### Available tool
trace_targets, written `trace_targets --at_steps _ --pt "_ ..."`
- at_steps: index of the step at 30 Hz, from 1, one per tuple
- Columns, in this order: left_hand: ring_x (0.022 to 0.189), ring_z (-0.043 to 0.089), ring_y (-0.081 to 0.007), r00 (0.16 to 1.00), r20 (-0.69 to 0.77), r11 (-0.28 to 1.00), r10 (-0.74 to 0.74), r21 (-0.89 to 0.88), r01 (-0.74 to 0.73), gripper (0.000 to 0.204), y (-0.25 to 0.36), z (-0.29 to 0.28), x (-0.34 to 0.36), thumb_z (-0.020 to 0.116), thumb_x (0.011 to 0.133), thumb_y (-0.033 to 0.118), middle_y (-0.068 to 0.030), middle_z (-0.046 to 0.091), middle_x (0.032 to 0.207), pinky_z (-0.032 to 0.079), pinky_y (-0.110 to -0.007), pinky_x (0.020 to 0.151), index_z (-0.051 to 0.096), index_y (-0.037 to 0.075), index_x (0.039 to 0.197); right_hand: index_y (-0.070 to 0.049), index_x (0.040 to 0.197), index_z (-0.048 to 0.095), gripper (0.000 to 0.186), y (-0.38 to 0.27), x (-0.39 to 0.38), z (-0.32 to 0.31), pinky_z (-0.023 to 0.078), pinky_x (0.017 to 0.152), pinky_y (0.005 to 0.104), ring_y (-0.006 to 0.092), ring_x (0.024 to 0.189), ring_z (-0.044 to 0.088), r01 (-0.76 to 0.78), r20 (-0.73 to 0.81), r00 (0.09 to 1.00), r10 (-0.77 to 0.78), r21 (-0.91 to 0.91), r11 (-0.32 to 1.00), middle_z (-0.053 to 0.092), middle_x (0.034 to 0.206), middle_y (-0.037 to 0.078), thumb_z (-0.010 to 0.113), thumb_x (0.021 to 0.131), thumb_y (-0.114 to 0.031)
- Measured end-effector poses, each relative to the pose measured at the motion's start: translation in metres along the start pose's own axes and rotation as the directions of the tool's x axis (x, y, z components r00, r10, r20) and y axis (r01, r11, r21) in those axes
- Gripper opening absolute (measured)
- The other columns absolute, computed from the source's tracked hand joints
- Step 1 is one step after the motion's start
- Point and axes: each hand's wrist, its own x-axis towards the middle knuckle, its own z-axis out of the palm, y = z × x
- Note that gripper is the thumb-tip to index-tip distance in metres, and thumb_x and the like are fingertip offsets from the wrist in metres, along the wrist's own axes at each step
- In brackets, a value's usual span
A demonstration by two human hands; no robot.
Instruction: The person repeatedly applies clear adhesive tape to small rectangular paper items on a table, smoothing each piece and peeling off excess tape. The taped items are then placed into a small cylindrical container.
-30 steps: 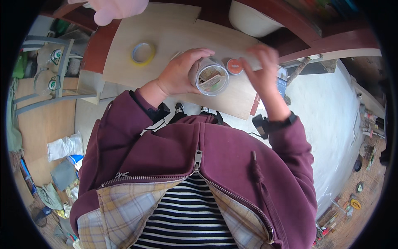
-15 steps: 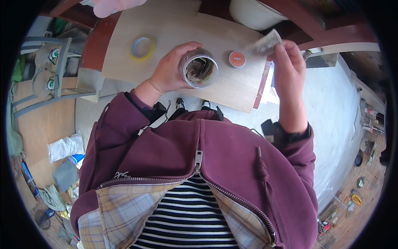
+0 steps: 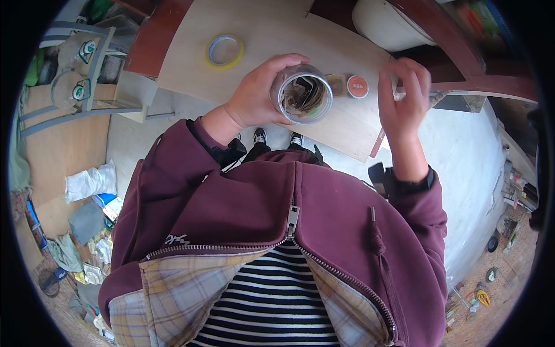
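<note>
My left hand (image 3: 263, 92) is wrapped round a clear wide-mouthed jar (image 3: 328, 104), its open mouth tipped toward me. Crumpled paper notes (image 3: 303, 95) fill the inside of the jar. A flat paper note (image 3: 336, 84) lies on the table between the jar and a round red-topped lid or small tin (image 3: 357, 86); the jar hides its left end. Raised at the table's right edge, my right hand (image 3: 406, 95) has bent, parted fingers, slightly blurred, with nothing visible in them.
A roll of yellowish clear tape (image 3: 237, 58) lies on the pale wooden table (image 3: 191, 75). Behind the table's right corner stands a white basin (image 3: 387, 26) beside a dark red frame (image 3: 457, 55). On the left is a metal rack (image 3: 95, 75) with large clear bottles.
The paper note that my right hand held up is now on the table beside the red-topped round. That hand has let go. The whole view has shifted a little.
</note>
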Motion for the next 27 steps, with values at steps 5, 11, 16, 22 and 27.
trace_targets --at_steps 5,11,16,22,27 --pt "0.12 0.056 -0.0294 0.998 -0.055 0.996 0.044 0.081 -0.039 0.094 -0.006 0.0 0.002 0.092 0.059 0.016 -0.0183 0.05 0.135 0.047 -0.038 0.099 0.036 0.01 0.133 -0.005 0.087 0.067 0.021 -0.067 0.021 -0.016 0.043 0.067 0.0349 0.0233 0.075 0.058 0.32 0.253 0.895 -0.366 0.206 0.925 0.061 0.081 0.004 0.073 0.067 -0.005" --pt "0.112 0.059 -0.0304 0.945 -0.233 0.964 0.229 0.189 -0.187 0.091 -0.013 -0.003 0.01 0.094 0.053 0.023 -0.0108 0.057 0.13 0.049 -0.037 0.093 0.042 0.01 0.127 -0.004 0.095 0.067 0.024 -0.084 0.023 -0.002 0.05 0.064 0.0368 0.0261 0.074 0.062 0.105 0.405 0.893 -0.197 0.238 0.965 0.066 0.088 0.008 0.068 0.07 -0.004" --pt "0.114 0.059 -0.0329 0.929 -0.243 0.949 0.28 0.219 -0.229 0.093 -0.017 -0.012 0.009 0.093 0.059 0.022 -0.0197 0.055 0.128 0.049 -0.038 0.094 0.036 0.007 0.13 -0.005 0.096 0.068 0.024 -0.086 0.025 -0.006 0.051 0.065 0.0363 0.0252 0.073 0.063 0.15 0.431 0.87 -0.241 0.236 0.96 0.068 0.1 0.008 0.067 0.072 -0.001" --pt "0.115 0.057 -0.0368 0.899 -0.283 0.937 0.335 -0.005 -0.35 0.082 -0.027 -0.026 0.011 0.087 0.069 0.017 -0.0245 0.05 0.132 0.05 -0.043 0.095 0.035 0.009 0.131 -0.002 0.1 0.063 0.031 -0.111 0.023 0.004 0.053 0.06 0.0357 0.0238 0.072 0.065 0.164 0.441 0.864 -0.244 0.212 0.964 0.065 0.097 0.008 0.066 0.07 -0.005" --pt "0.116 0.056 -0.0355 0.825 -0.288 0.874 0.486 0.187 -0.45 0.081 -0.019 -0.033 0.02 0.085 0.069 0.013 -0.0261 0.049 0.132 0.05 -0.043 0.096 0.035 0.009 0.132 -0.005 0.095 0.059 0.025 -0.125 0.034 0.0 0.05 0.05 0.0356 0.0244 0.064 0.064 0.111 0.449 0.884 -0.127 0.062 0.992 0.059 0.073 0.008 0.067 0.075 -0.016"
